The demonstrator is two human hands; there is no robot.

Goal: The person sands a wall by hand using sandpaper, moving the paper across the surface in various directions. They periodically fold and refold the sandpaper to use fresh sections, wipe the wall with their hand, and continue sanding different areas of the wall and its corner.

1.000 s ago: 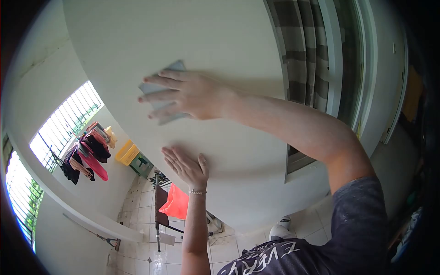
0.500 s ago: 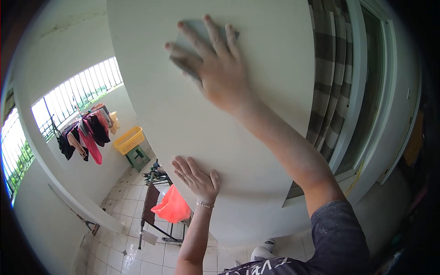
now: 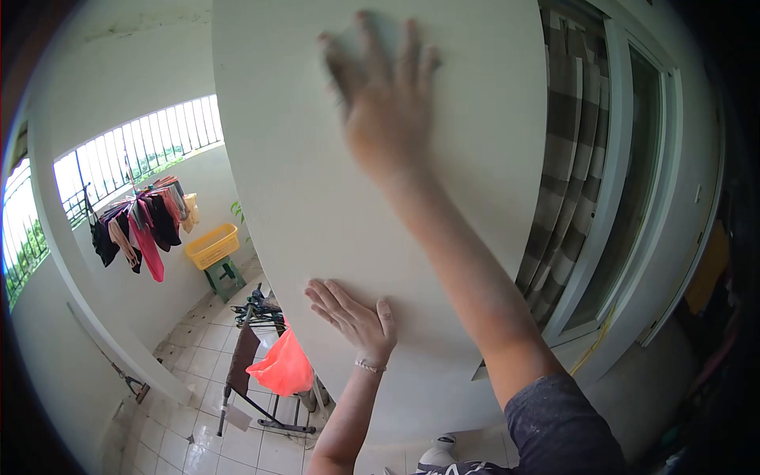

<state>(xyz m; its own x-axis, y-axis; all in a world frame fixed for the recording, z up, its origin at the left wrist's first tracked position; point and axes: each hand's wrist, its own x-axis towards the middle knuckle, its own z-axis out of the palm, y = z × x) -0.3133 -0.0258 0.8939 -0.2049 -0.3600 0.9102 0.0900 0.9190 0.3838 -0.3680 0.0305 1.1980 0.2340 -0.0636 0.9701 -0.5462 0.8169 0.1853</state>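
Note:
My right hand [image 3: 388, 119] is pressed high on the pale wall [image 3: 309, 214], fingers spread and somewhat blurred. Beneath them lies a thin grey sheet that looks like sandpaper [image 3: 389, 43]; it shows between the fingers, and most of it is covered. Lower down, my left hand [image 3: 354, 318] rests flat against the same wall, holding nothing, with its thumb apart and a bracelet [image 3: 370, 366] at the wrist. Pale dust appears on the fingers of the left hand.
To the left, clothes [image 3: 146, 222] hang before a barred window opening. A yellow basket [image 3: 212, 247] sits on a green stool [image 3: 226, 279]. Below are a red plastic bag [image 3: 283, 366] and a metal-framed rack [image 3: 240, 360]. A striped curtain [image 3: 566, 158] and sliding door [image 3: 633, 198] stand at right.
My right hand has slid up and slightly right across the wall with the sandpaper. My left hand stays flat on the wall, while the whole view has shifted a little.

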